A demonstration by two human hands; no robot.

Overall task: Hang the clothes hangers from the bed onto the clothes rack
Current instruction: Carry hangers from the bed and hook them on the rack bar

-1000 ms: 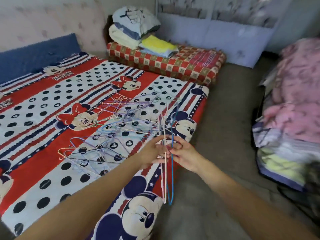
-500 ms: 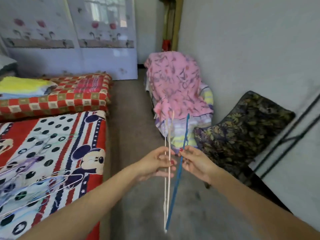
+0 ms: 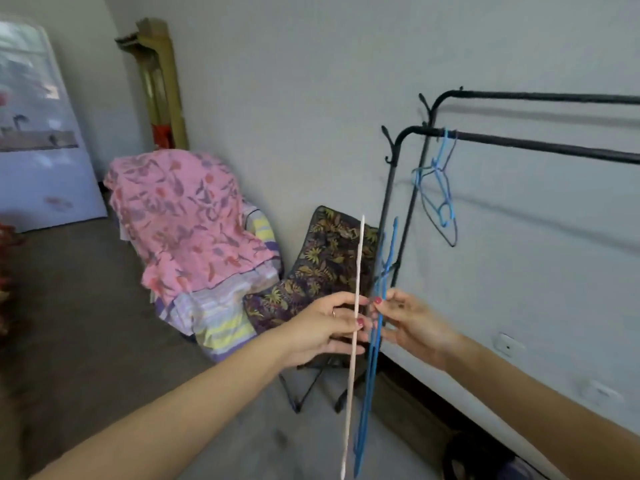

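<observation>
A pale hanger [image 3: 354,341] is pinched by the left hand [image 3: 325,329] and blue hangers [image 3: 375,327] by the right hand [image 3: 412,323], near the rack [image 3: 519,145], where other hangers [image 3: 438,188] are hung.

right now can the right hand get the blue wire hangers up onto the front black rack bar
Probably yes. The right hand pinches the blue wire hangers, and the front black rack bar lies up and right with open air between. Only hangers already hung near its left end occupy it.

Pale pink hanger [image 3: 356,292], blue hangers [image 3: 372,358], black rack [image 3: 519,144], pink floral cloth [image 3: 180,216]
</observation>
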